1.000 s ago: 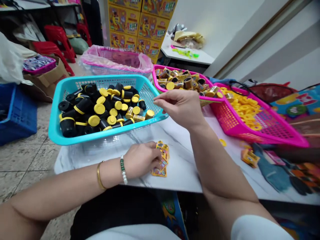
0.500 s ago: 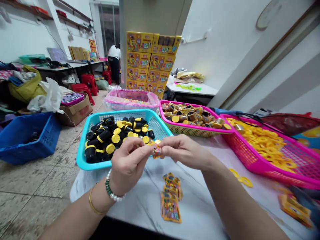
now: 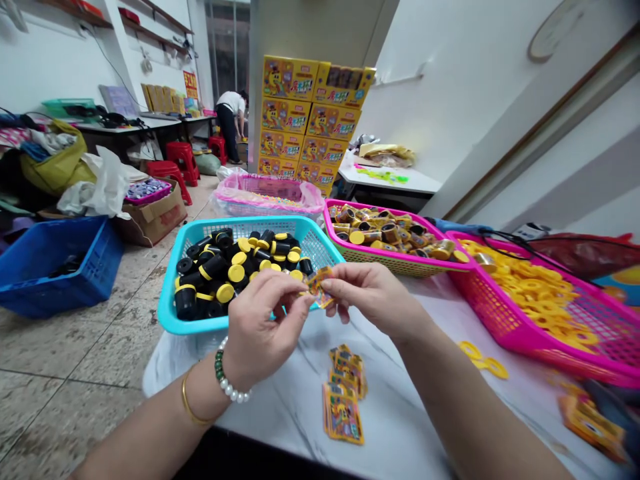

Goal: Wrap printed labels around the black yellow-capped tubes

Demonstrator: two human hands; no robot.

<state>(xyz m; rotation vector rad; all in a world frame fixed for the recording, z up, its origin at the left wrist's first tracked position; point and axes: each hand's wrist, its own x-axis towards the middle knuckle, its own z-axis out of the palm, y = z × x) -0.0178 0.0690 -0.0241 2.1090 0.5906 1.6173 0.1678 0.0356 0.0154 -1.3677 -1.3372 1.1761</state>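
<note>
In front of my chest, my left hand (image 3: 267, 327) and my right hand (image 3: 377, 300) meet over a small printed orange label (image 3: 320, 287). The right thumb and fingers pinch its right side, and the left thumb and forefinger close on its left edge. Fingers cover part of the label. Below the hands, a fanned stack of similar printed labels (image 3: 343, 413) lies on the marbled white tabletop (image 3: 280, 427). Just beyond my left hand stands a turquoise basket (image 3: 169, 293) of black cylinders with yellow caps (image 3: 237, 273).
A pink basket (image 3: 400, 257) at the back holds label-wrapped cylinders. Another pink basket (image 3: 493, 320), at right, holds yellow ring pieces (image 3: 540, 287). Loose yellow rings (image 3: 483, 361) lie beside it. More printed pieces (image 3: 593, 423) sit far right. A co-worker (image 3: 230, 120) bends down in the background.
The label now shows more of its face, tilted between my fingers. My left hand's fingers have shifted slightly along its edge. The co-worker has bent forward. The view has shifted a little.
</note>
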